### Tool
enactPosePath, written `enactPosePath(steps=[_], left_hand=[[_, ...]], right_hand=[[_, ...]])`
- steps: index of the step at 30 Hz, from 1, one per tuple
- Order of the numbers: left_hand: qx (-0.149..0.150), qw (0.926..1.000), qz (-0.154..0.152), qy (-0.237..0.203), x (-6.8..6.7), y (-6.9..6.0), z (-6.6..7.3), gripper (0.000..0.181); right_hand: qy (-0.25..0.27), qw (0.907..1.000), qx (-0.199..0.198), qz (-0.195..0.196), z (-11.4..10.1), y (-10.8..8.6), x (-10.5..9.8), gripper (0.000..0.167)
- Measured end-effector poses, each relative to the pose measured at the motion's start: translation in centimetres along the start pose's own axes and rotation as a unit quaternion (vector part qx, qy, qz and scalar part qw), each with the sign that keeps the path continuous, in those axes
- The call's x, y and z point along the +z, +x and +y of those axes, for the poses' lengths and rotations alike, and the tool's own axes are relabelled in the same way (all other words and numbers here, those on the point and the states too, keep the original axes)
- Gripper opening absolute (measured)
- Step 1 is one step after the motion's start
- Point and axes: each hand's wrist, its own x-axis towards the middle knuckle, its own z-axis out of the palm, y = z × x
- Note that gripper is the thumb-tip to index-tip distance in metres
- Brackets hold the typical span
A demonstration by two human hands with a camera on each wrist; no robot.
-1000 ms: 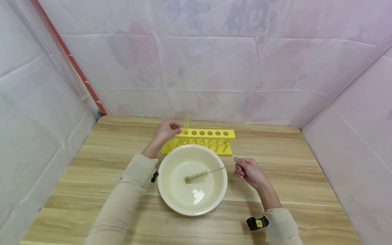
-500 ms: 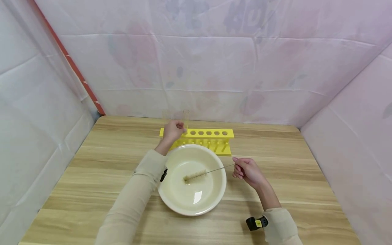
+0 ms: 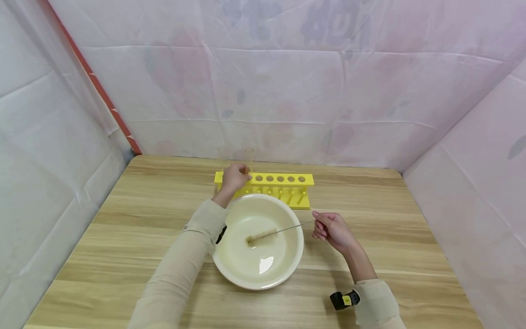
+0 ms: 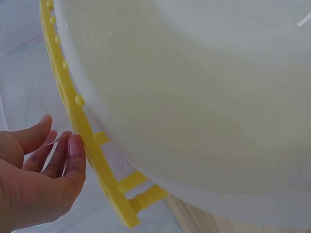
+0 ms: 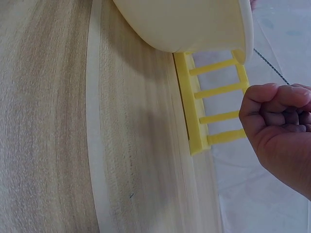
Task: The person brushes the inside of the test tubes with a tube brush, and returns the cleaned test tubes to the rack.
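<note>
My left hand (image 3: 234,177) is at the left part of a yellow test tube rack (image 3: 310,179), thumb and fingers about a clear glass test tube (image 3: 249,156) that stands in a hole. In the left wrist view the glass between the fingers (image 4: 74,146) is barely visible. Another clear tube (image 3: 222,154) rises faintly just left of it. To the right of a cream basin (image 3: 299,242), my right hand (image 3: 334,231) pinches the wire handle of a test tube brush (image 3: 263,235). Its bristles hang over the inside of the basin; whether they touch the bottom I cannot tell.
The basin stands directly in front of the rack and hides part of its base. Pegs (image 3: 303,197) slant up from the rack's base. The wooden table (image 3: 411,256) ends at a pale cloth wall (image 3: 287,100) behind, with more cloth at both sides.
My left hand has moved right along the rack to the right-hand tube, its fingers now about it. My right hand and the brush have stayed nearly still.
</note>
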Motion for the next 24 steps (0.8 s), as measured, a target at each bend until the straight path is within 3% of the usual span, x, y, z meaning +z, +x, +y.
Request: enactPosePath(steps=[12, 18, 24], left_hand=[[0.020, 0.9992, -0.003, -0.036, -1.0, -0.1, 0.5, 0.012], [0.049, 0.9960, -0.011, -0.074, -2.4, -0.6, 2.2, 0.008], [0.078, 0.9911, -0.007, -0.108, -4.4, -1.6, 4.1, 0.021]], right_hand=[[0.008, 1.0000, 0.004, 0.003, -0.3, 0.2, -0.2, 0.043], [0.007, 1.0000, -0.002, 0.002, -0.4, 0.1, -0.4, 0.043], [0.007, 0.9999, -0.010, 0.001, -0.6, -0.1, -0.7, 0.043]])
